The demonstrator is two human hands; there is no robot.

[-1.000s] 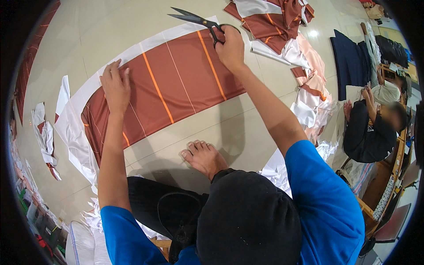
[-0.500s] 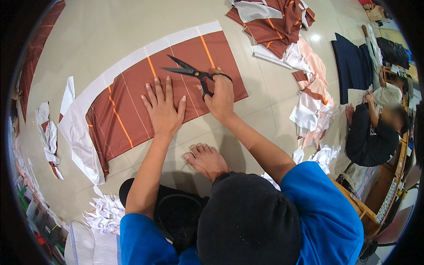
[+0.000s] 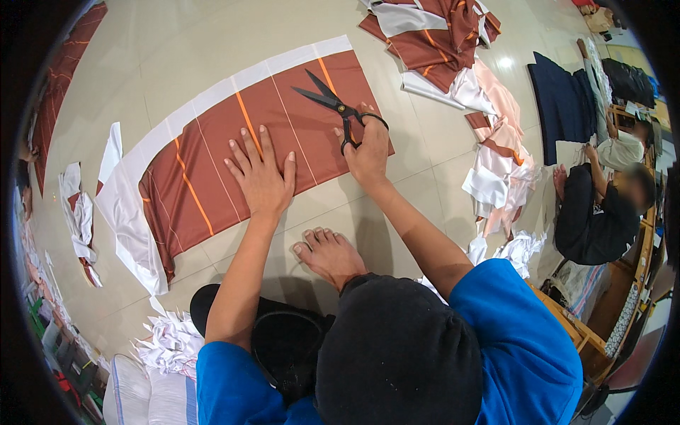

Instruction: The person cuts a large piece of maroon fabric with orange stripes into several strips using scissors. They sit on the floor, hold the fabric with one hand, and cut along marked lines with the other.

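Observation:
A piece of brown fabric (image 3: 212,159) with orange and thin pale stripes and a white border lies spread on the tiled floor. Flat on its middle rests my left hand (image 3: 262,177), fingers spread. My right hand (image 3: 368,156) grips black scissors (image 3: 341,110) by the handles over the fabric's right part. The scissor blades are parted and point up and left, with no cloth seen between them. At the left end the fabric's white part bunches into folds.
Crumpled brown, white and pink cloth (image 3: 453,42) lies at upper right, near dark blue fabric (image 3: 563,106). White scraps (image 3: 170,343) pile at lower left, and narrow offcuts (image 3: 76,219) lie at far left. A person in black (image 3: 602,219) sits on the right. My bare foot (image 3: 331,255) stands near the fabric.
My right hand has shifted right with the scissors, whose blades have swung to point more upward. The left hand stays nearly in place on the fabric.

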